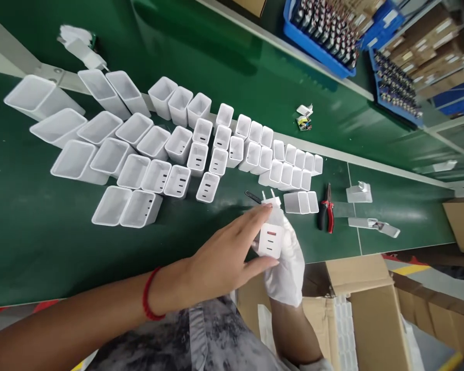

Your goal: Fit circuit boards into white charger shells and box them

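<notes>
Between my two hands is a white wall charger (pixel 271 241) with two plug pins at its top and a red-lined slot plus two dark slots on its face. My bare left hand (pixel 226 250) presses along its left side, fingers near the plug end and thumb by the lower edge. My right hand (pixel 290 265), in a white glove, wraps it from behind and the right; most of those fingers are hidden. Rows of open white charger shells (pixel 133 170) stand on the green bench (pixel 170 257) to the left and ahead. A small dark tool (pixel 253 197) lies just beyond the charger.
Red-and-black pliers (pixel 326 211) lie right of the shells. Further right are a white charger piece (pixel 359 192) and a white part (pixel 373 225). Small loose parts (pixel 304 117) sit on the ledge behind. Blue trays (pixel 317 41) line the shelf. An open carton (pixel 359 275) stands below the bench.
</notes>
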`<state>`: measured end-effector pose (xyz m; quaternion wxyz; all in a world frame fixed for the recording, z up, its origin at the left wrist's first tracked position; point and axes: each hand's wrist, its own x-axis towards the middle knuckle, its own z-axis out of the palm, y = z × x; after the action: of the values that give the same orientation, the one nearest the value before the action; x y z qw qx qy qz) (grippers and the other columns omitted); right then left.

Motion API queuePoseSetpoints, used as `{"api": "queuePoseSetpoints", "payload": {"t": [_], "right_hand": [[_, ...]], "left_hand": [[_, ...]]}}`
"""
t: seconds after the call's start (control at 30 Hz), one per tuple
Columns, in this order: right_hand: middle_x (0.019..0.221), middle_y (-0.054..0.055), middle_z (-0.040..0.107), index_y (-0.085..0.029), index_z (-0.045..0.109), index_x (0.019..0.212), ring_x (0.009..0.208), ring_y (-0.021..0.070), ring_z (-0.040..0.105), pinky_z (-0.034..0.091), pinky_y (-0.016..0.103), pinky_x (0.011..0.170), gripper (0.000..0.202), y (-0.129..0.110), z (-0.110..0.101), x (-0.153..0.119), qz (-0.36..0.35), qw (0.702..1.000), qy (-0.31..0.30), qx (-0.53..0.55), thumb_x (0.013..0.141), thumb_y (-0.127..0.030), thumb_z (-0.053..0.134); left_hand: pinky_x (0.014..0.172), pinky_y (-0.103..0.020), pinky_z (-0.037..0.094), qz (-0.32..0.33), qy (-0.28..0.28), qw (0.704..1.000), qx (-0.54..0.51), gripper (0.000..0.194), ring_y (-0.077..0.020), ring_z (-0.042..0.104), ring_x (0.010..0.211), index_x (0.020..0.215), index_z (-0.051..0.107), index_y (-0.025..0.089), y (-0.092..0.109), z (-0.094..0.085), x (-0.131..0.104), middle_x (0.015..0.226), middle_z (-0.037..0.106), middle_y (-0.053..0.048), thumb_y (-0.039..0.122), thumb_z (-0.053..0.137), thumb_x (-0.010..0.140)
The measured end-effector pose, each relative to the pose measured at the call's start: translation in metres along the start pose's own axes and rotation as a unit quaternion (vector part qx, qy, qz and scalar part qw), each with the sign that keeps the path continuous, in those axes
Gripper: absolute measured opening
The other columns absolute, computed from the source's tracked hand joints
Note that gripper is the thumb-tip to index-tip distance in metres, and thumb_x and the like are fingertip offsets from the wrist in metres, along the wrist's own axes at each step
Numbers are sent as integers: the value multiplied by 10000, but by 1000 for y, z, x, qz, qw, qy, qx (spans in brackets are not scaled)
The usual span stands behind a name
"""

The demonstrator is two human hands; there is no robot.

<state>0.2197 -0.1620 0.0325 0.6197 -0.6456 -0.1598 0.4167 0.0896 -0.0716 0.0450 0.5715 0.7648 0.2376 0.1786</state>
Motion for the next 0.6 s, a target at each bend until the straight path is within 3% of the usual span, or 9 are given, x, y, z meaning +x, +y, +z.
{"api": "queuePoseSetpoints", "payload": {"t": [0.17,0.33,0.43,0.53,0.6], "right_hand": [[1047,99,753,-244,613,1321,790,233,741,646,396,621,468,7,6,0,13,999,-37,-23,960,-518,500],[1053,69,751,-252,653,1249,788,208,729,645,383,656,390,9,11,-2,45,998,-24,23,929,-460,572],[1106,76,744,-246,664,1225,876,223,729,640,380,693,387,10,12,-1,48,998,-17,20,921,-470,580],[1151,105,732,-213,660,1231,962,249,719,625,394,755,434,13,8,2,0,999,12,-52,917,-503,584],[1139,107,735,-198,682,1177,970,250,716,612,387,796,404,15,4,2,-78,986,62,-135,874,-466,668]], "left_hand": [[1166,-486,422,5,32,999,-9,751,-343,401,1446,1551,290,301,-3,0,0,1593,384,-77,383,675,912],[1087,-450,507,-13,36,999,-32,719,-352,440,1418,1532,336,317,-4,-4,-4,1588,395,-58,416,677,906],[1114,-473,477,-16,33,999,-31,717,-355,432,1423,1530,347,297,-6,-6,-4,1584,400,-70,411,680,905],[1125,-487,461,-25,24,999,-12,721,-364,428,1424,1529,359,273,-9,-10,-6,1574,414,-92,405,678,896],[1081,-475,498,-42,18,999,-3,755,-374,458,1399,1527,366,265,-13,-13,-6,1553,441,-112,388,705,865]]}}
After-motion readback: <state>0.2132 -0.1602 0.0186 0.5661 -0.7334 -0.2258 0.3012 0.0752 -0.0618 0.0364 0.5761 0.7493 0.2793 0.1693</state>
